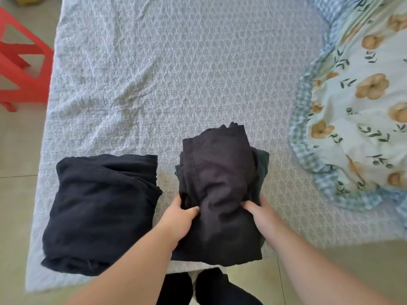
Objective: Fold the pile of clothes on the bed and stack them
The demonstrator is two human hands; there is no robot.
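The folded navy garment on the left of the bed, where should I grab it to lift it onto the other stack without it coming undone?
Take the folded navy garment by its two side edges, palms sliding under from left and right. It lies flat and squarish, so supporting both sides should keep the layers together. The left hand and right hand grip the dark stack much the same way.

A bedroom in a home: a bed (198,73) under a patterned blue-white sheet, a floral quilt (361,102) with a gingham border bunched at its right side, a pale tiled floor (15,150), and a red plastic stool (22,69) alongside.
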